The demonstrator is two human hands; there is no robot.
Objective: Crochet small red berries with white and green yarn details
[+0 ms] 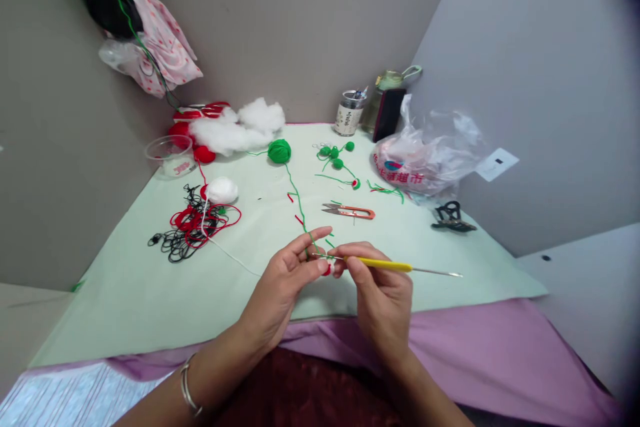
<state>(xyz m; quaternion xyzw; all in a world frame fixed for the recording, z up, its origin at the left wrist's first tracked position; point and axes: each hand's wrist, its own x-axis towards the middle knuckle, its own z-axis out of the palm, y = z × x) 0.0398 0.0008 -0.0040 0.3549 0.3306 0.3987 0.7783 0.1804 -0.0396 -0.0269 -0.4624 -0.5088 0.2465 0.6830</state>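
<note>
My left hand (290, 273) pinches a small red, white and green crochet piece (327, 269) between thumb and fingers. Green yarn runs over its raised index finger from the green yarn ball (279, 151) farther back. In my right hand (383, 290) is a crochet hook with a yellow handle (385, 264), closed in the fingers. Its thin metal tip points left and meets the green yarn at the piece. The hook's other metal end sticks out to the right. Orange-handled thread snips (349, 211) lie just beyond my hands.
At left are tangled black and red yarn (187, 227), a white yarn ball (222, 191), a plastic tub (173, 157) and white stuffing (235, 127). Behind are small green crochet balls (335, 153), a pen jar (349, 113) and a phone (390, 115). A plastic bag (425, 153) and black clip (453, 219) lie right.
</note>
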